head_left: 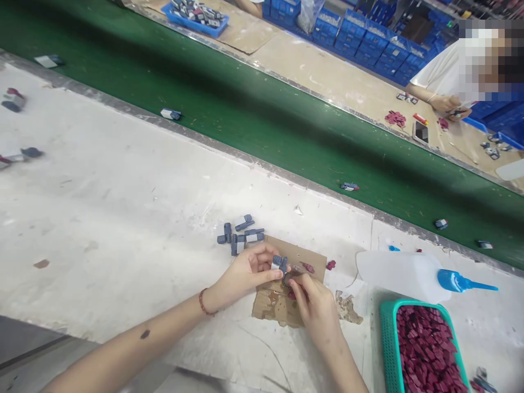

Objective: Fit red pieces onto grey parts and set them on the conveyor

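Observation:
Between the thumb and fingers of my left hand point(257, 267) is a small blue-grey and white plastic part point(279, 263), held over a piece of cardboard point(303, 251). My right hand point(313, 297) is closed in a pinch just to its right, at the part's lower end. What those fingertips hold is too small to make out. Maroon pieces point(308, 267) lie on the cardboard, partly beside my right fingers. Behind my left hand, several similar blue-grey parts point(238, 244) lie in a loose group on the white table point(135, 218).
A green basket point(388, 344) of maroon pieces point(428, 349) stands at right, near a white bottle point(401, 273) with a blue nozzle point(458, 281). Beyond runs a green conveyor belt point(245, 125) carrying scattered parts. Across it, a co-worker's hands point(450, 106) hold a small part.

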`<state>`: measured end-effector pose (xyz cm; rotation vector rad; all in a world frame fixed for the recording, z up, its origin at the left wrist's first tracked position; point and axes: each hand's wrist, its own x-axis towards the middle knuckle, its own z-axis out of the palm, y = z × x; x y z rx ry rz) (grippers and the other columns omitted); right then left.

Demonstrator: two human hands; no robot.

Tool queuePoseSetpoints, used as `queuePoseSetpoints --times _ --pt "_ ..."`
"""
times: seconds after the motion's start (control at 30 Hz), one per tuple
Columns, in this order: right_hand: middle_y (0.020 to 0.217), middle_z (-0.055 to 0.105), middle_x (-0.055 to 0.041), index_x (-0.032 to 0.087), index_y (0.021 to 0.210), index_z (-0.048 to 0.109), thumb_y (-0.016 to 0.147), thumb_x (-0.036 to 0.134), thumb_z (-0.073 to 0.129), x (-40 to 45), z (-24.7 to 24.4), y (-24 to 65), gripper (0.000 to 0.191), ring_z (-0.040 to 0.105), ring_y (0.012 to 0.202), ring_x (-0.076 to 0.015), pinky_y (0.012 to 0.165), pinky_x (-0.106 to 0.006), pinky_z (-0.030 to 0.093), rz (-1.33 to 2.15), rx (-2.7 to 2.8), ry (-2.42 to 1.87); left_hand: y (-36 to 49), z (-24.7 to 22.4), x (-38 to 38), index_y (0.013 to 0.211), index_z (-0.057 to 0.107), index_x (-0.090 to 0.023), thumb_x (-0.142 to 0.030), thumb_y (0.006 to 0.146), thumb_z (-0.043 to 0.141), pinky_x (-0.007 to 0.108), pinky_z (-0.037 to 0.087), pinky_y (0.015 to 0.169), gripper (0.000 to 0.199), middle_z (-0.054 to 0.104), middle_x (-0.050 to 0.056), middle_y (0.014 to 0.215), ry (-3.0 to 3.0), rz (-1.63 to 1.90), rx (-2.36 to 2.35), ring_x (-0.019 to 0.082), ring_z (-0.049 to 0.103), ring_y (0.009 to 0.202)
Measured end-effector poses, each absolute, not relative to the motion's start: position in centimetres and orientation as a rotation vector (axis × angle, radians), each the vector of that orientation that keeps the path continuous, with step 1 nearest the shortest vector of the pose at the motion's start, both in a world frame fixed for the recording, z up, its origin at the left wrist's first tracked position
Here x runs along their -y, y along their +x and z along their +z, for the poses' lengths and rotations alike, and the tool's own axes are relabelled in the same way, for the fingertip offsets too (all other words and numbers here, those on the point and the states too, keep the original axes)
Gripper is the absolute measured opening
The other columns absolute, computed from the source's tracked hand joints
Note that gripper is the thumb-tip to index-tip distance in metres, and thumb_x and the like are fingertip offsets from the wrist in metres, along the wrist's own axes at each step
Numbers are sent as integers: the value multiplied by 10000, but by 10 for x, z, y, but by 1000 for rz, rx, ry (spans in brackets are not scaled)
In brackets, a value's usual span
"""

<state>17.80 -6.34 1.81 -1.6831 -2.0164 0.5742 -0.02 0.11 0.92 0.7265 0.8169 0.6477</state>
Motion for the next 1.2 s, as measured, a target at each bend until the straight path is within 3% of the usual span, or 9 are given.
queuePoseSetpoints --times 0.2,0.3,0.4,0.6,0.73,1.2 --pt "557 563 7 231 691 501 1036 310 329 64 18 177 394 519 482 -140 478 -235 362 520 2058 -1656 0 5 0 1204 578 -193 -357 726 800 241 527 615 552 716 28 827 712 665 -834 164 686 714" --pt "568 568 12 229 698 516 1015 343 392 65 20 180 359 512 479 -132 475 -230 367 706 1929 -1674 -1 4 2 1185 636 -160 -372 739 789 274 557 741 517 747 52 823 732 587 -807 169 696 761" --pt "569 567 21 223 730 560 976 425 464 64 22 184 332 500 476 -128 464 -230 380 942 1618 -1697 -2 4 2 1251 617 -174 -336 704 820 292 561 814 605 766 64 892 728 536 -791 184 709 850" --pt "491 485 51 199 736 608 866 543 603 60 27 181 368 463 454 -121 461 -240 404 1115 1084 -1554 3 1 5 1001 757 -155 -377 700 805 263 594 666 377 714 107 1080 865 606 -830 200 729 794" --pt "501 490 46 190 739 629 841 567 627 59 28 174 390 454 451 -112 441 -231 395 1149 1044 -1494 5 0 11 977 774 -160 -377 721 786 278 605 647 335 735 104 1006 939 634 -841 197 734 702" --pt "567 566 24 198 735 603 898 473 576 57 24 167 321 509 486 -115 471 -222 431 1160 1172 -1497 5 3 15 954 789 -194 -335 799 715 284 589 670 223 766 80 935 1161 621 -858 196 707 700"
